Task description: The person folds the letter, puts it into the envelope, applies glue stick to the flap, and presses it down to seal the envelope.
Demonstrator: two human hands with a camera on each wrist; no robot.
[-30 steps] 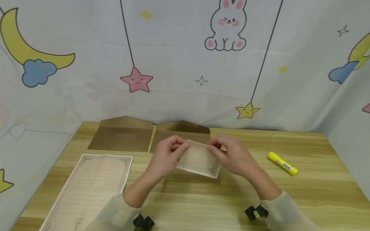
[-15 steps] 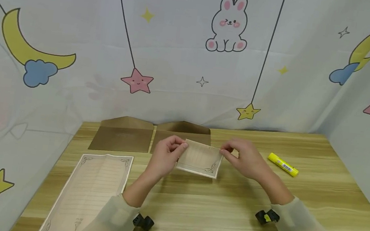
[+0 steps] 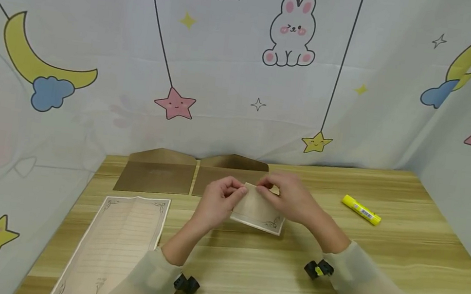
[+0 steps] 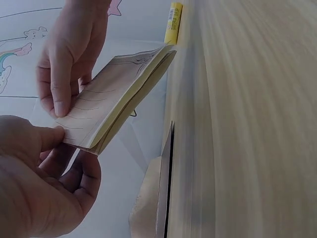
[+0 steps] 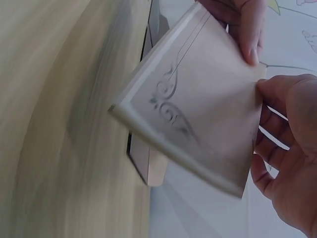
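Observation:
A sheet of lined letter paper with scroll corners point(image 3: 260, 211) is folded small and held up over the middle of the table. The left hand point(image 3: 216, 203) pinches its upper left corner between thumb and fingers. Close beside it, the right hand point(image 3: 293, 198) pinches the top edge, thumb in front and fingers behind. Seen from the left wrist, the folded paper point(image 4: 106, 99) shows several layers along its open edge. In the right wrist view the ornamented corner of the paper point(image 5: 198, 99) points down toward the tabletop, slightly blurred.
An unfolded lined sheet point(image 3: 127, 236) lies at the left, partly under the left sleeve. Two brown envelopes point(image 3: 154, 176) with raised flaps lie at the back edge. A yellow glue stick point(image 3: 361, 210) lies back right. A printed curtain point(image 3: 227, 67) hangs behind the table.
The right hand moved right along the paper's top edge to its corner, then came back left near the left hand. The left hand and paper have shifted slightly right.

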